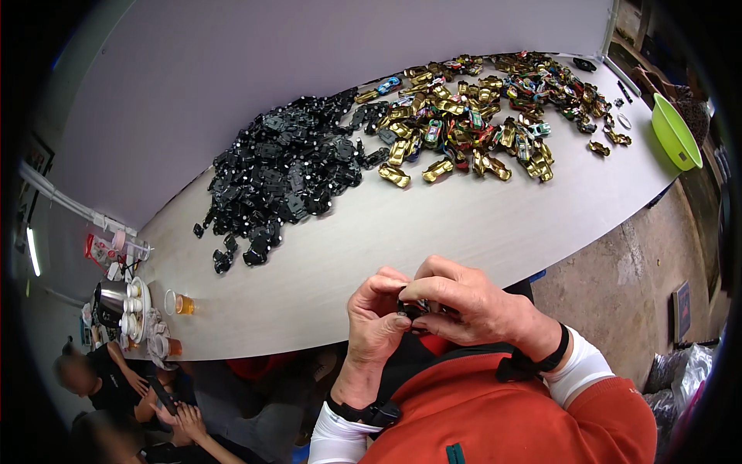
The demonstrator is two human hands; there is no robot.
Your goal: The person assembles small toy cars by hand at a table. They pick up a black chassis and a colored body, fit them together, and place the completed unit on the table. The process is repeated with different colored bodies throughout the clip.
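Observation:
Close to the table's near edge, my left hand (371, 321) and my right hand (479, 308) meet around a small black toy car part (414, 308). Both hands pinch it between thumb and fingers, which cover most of it. Further up the table, a big heap of black toy car chassis (290, 166) with small white spots lies to the left. Right of that heap, many toy car body shells (464, 116) are piled, mostly gold, some blue, green or red. A few gold shells (394, 175) lie at the pile's front edge.
A lime-green basin (674, 133) stands at the table's right end. On the left end are a cup of amber drink (182, 304), a tray of white cups (136, 309) and a metal kettle (113, 295). People with a phone (164, 396) sit at the lower left.

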